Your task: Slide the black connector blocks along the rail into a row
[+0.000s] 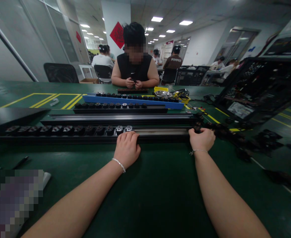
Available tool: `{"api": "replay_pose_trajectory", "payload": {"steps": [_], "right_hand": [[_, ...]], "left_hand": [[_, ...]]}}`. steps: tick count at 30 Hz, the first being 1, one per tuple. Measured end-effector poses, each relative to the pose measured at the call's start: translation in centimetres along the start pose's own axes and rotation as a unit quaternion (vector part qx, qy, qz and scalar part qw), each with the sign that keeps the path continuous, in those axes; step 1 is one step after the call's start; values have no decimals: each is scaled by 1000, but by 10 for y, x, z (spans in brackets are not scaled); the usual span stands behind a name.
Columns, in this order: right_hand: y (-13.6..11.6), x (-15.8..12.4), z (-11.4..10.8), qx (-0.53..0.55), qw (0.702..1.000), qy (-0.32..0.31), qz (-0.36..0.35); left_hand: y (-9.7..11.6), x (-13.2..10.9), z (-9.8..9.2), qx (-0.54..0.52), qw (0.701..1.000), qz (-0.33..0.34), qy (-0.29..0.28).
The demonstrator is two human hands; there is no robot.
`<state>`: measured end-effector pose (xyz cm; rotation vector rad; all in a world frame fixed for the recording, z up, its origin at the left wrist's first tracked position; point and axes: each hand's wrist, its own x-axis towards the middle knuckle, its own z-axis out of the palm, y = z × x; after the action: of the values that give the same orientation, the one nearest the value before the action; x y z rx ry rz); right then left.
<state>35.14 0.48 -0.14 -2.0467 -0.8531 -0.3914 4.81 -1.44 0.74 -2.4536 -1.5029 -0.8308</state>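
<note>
A long black rail [160, 132] lies across the green table [145, 185] in front of me, its left half filled with a row of small black parts [68, 129]. My left hand [126, 148] rests curled on the rail's near edge, just below the last two silver-topped parts [124, 128]. My right hand [202, 138] is closed at the rail's right end, fingers folded over a small black part that I can barely see. Both wrists wear thin bracelets.
More rails [120, 106] with parts and a blue tray [132, 99] lie farther back. Loose black parts [237, 138] are heaped at right beside a black crate [259, 89]. A person [134, 62] sits opposite, hands together. A metal bowl [162, 94] stands near them.
</note>
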Motion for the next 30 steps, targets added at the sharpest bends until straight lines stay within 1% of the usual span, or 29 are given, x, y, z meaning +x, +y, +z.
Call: {"api": "replay_pose_trajectory", "payload": {"steps": [6, 11, 20, 30], "right_hand": [[2, 2, 0, 13, 1000, -3, 19], [3, 3, 1, 22, 1000, 10, 17], [11, 10, 2, 10, 1000, 15, 18], [11, 13, -3, 14, 999, 3, 52]], "left_hand": [[0, 0, 1, 10, 1000, 6, 3], [0, 0, 0, 8, 1000, 5, 3], [0, 0, 0, 2, 1000, 3, 3], [-1, 0, 1, 6, 1000, 6, 4]]}}
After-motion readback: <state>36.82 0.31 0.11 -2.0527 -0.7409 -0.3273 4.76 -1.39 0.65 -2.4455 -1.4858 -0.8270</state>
